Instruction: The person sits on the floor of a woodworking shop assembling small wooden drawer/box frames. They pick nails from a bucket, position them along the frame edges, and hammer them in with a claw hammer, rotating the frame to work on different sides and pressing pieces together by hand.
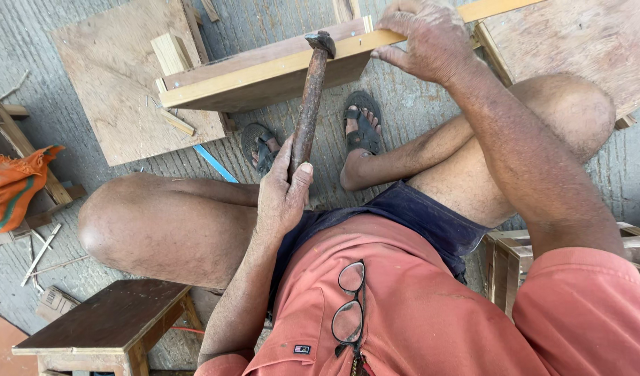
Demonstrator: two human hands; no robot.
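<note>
The left hand is wrapped tight round the lower end of a hammer, thumb laid up along the handle. The handle is dark, rust-brown and worn rough, and it runs up and away from the hand to a small blackened iron head that sits right on the top edge of a long pale wooden strip. Whether the head is pressing on a nail there is too small to make out.

The right hand lies further out, fingers curled down over the same strip, gripping it just to the right of the hammer head; its fingertips are hidden behind the wood. The strip is fixed along a reddish-brown board standing on edge on the ribbed concrete floor, with its far end cut off at the top of the view.

Below the board, two feet in dark sandals rest on the floor between the person's bent knees. A pair of glasses hangs from the collar of the salmon shirt. To the left lie a flat plywood sheet, a blue strip, wood offcuts and an orange cloth; a dark wooden stool stands at the lower left, partly out of frame.
</note>
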